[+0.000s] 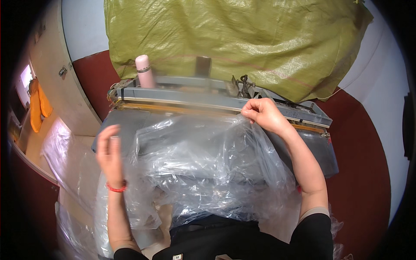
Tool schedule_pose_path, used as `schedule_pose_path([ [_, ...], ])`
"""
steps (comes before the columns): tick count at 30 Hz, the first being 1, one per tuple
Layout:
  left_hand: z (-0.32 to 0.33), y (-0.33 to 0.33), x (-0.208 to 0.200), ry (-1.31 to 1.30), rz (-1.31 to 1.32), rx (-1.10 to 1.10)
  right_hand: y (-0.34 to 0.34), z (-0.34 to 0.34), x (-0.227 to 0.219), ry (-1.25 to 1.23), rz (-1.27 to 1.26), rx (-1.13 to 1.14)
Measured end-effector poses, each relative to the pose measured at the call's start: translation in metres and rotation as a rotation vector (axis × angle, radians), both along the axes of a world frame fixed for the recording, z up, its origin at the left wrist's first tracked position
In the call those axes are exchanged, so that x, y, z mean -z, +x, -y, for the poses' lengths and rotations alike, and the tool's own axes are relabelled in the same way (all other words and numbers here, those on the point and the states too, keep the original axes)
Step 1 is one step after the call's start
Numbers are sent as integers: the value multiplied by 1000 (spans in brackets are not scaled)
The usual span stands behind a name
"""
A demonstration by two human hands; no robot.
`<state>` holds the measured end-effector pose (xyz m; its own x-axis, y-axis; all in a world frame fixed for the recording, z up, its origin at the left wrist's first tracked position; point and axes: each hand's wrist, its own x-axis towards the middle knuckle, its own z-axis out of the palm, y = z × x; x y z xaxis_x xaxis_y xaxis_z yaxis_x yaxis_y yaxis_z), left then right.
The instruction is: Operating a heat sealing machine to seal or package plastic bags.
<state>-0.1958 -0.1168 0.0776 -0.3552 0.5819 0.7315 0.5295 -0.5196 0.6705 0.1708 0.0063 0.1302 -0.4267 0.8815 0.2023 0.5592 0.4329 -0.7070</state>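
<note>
A wide sheet of clear plastic film (199, 156) drapes over the grey work table of a long bar sealer (182, 96) and hangs down toward my lap. My right hand (265, 113) is closed, pinching the film's far right corner between thumb and fingers near the sealer's bar. To the left, my left hand (109, 151) is raised beside the film's left edge, a little blurred. Its fingers are stretched upward, the thumb stands apart, and nothing shows in it. A red bead bracelet (116, 187) circles that wrist.
A pink bottle (144, 71) stands behind the bar at the left. Metal clamp parts (245, 86) sit at the back. A yellow-green woven sheet (234, 39) hangs behind the sealer. More clear film (65, 147) lies at the left, near a cabinet door (71, 78).
</note>
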Motion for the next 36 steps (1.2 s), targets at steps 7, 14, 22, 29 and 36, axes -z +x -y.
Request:
schedule_pose_path([
  [7, -72, 163, -4, 29, -648, 403, -24, 12, -13, -292, -234, -21],
  [14, -136, 177, 63, -58, -640, 234, 31, -20, 53, -93, -230, 101],
  [22, -142, 188, 84, -181, -629, 238, 15, -54, 137, -129, -179, 65],
  [29, -134, 178, 78, -211, -166, 406, -5, -50, 135, -287, -281, -32],
  [36, -113, 173, 68, -171, -119, 433, -24, -19, 115, -421, -627, -182],
])
